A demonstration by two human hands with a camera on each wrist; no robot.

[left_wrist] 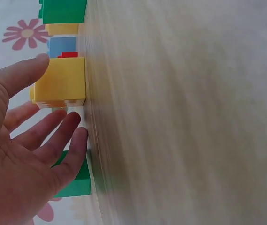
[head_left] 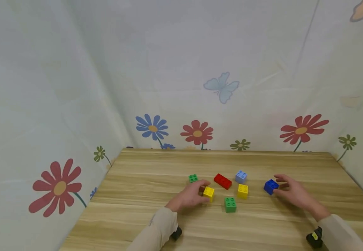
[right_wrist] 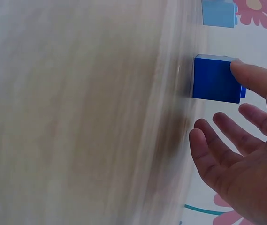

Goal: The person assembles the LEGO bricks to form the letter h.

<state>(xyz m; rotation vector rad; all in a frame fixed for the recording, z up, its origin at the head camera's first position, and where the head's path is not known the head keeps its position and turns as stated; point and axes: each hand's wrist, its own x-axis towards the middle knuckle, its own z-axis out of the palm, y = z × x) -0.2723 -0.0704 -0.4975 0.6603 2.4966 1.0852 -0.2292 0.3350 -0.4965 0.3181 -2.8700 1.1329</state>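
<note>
On the wooden table, my left hand is around a yellow brick, fingers apart. In the left wrist view the thumb of the left hand is by the yellow brick, the other fingers spread beside it; contact is unclear. At the right, my right hand is beside a dark blue brick. The right wrist view shows the thumb of the right hand at an upper corner of the blue brick, with the other fingers loosely spread away from it.
Between the hands lie a red brick, a light blue brick, a second yellow brick and a green brick. Another green brick stands just behind the left hand. A flowered curtain hangs behind the table.
</note>
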